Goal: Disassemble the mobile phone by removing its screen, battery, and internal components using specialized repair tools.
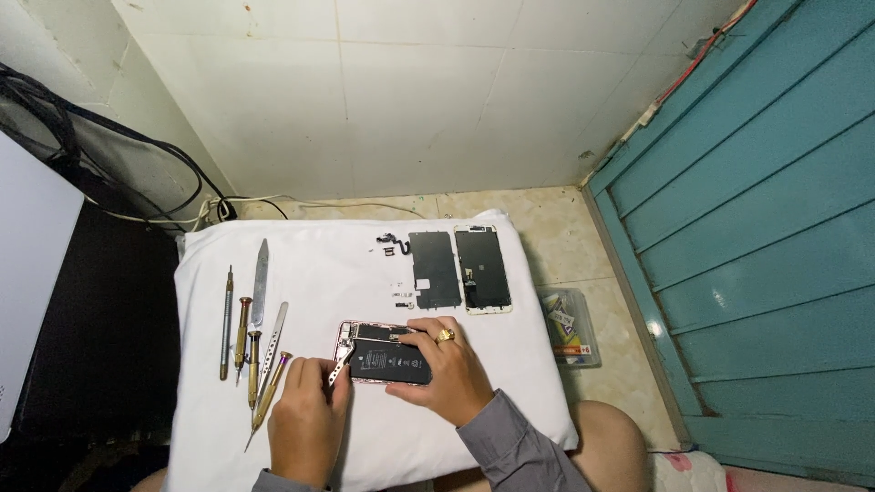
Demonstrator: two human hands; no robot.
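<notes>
Phone [387,357], opened with its back half lying flat on the white cloth [365,264], sits right under my hands, near the front edge. My right hand [447,374] lies across its right side, fingers pressed down, so the body seems pinned against sliding. My left hand [308,419] is closed around tweezers [340,369], whose tip meets the phone's left edge; what it touches there is too small to tell. Both wrists are cut off at the bottom. To the left lie screwdrivers [244,342] and a flat pry tool [261,281], lined up within reach. Farther back rest a dark metal plate [433,270], the screen [482,269] and tiny parts [394,244] I can't identify, set apart from the work. Cables [137,173] trail behind.
</notes>
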